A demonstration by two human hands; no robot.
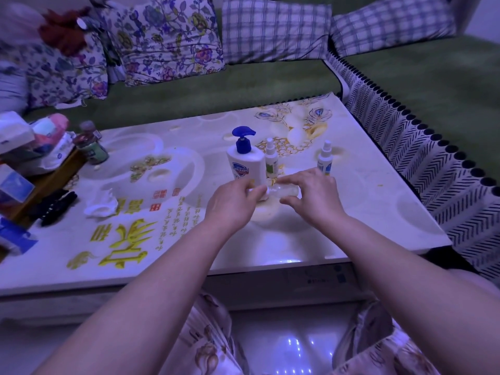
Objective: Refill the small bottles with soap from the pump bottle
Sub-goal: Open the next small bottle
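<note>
Both hands meet over the table (378, 212) and share one clear bottle (284, 191). It lies on its side between them, one end in the left hand (232, 201) and the other in the right hand (311, 194). The left hand's fingers curl round its end of the bottle and hide it, so I cannot tell whether a cap sits there. The right hand pinches the body, with the fingers over the top and the thumb beneath. The bottle looks lifted a little off the tabletop.

Just behind the grip, close to the left knuckles, the pump bottle (246, 165) stands upright. It is white, with a blue pump head whose spout points to the right. Beside it, directly behind the held bottle, stands the green-label bottle (271, 162), a small sprayer. Behind the right hand's fingers, and partly hidden by them, stands the blue-label bottle (324, 161), also upright.

Well to the left of the grip lie a crumpled tissue (101, 205) and a black clip (54, 205). Farther back on that side is a dark bottle (90, 147). Beyond the table runs a green sofa (243, 85) with cushions (276, 31).
</note>
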